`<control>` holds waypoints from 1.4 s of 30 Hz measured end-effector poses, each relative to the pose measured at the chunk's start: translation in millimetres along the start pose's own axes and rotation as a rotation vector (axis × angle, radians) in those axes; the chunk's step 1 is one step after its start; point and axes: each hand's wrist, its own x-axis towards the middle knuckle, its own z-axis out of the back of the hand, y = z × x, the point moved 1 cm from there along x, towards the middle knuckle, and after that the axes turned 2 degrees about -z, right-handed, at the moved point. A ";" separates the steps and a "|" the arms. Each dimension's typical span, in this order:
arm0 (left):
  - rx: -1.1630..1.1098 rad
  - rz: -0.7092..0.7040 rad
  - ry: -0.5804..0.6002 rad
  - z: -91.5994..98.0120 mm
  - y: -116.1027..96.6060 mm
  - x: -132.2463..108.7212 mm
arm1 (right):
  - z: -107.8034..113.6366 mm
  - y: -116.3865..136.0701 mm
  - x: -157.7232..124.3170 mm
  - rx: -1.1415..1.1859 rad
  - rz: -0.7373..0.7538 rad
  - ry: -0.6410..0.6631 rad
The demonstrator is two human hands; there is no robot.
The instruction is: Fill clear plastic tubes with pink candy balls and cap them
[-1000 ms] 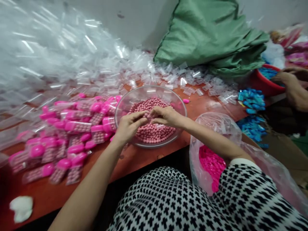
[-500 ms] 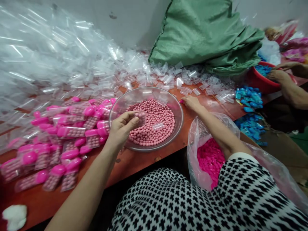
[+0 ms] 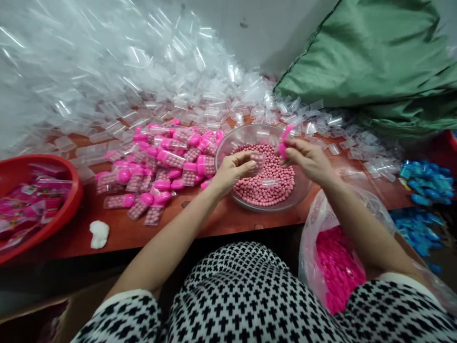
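While the thumb and fingers of the left hand (image 3: 230, 172) pinch a small, clear plastic container (image 3: 257, 163) with pink beads showing through its wall, those of the right hand (image 3: 310, 159) grip a bright pink, glossy plastic cap (image 3: 284, 140) by its side. The container sits at the left fingertips, above a round, see-through plastic bowl (image 3: 246, 134); the cap is just to the right of it, apart from it. Beneath both sets of fingers lie loose, round, dull pink beads (image 3: 255, 191) in the bowl, and on them, below and to the right of the left fingers, another clear container (image 3: 269, 182).

The container should be light, its thin wall fairly stiff but likely to flex or crack under a hard squeeze. Its smooth surface may slip, so a low, gentle hold on the flat sides, with the end towards the cap left clear, looks best; tilting could let beads roll out. The cap looks light and firm too, easiest to pinch at its rounded outer part, away from the rim. Left of the left fingers, a heap of pink-capped, bead-filled containers (image 3: 173, 158) lies on the reddish-brown bench (image 3: 214, 224).
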 end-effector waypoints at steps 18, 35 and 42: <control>0.537 -0.398 -0.096 1.1 7.1 -11.4 | -45.3 22.2 0.2 -0.743 0.453 0.053; 1.003 -0.614 -0.039 -5.1 16.5 -23.0 | -47.9 11.6 -19.9 -0.930 0.637 0.044; 1.043 -0.515 -0.039 -1.2 16.7 -22.6 | -45.8 -4.7 -4.2 -0.820 0.602 0.187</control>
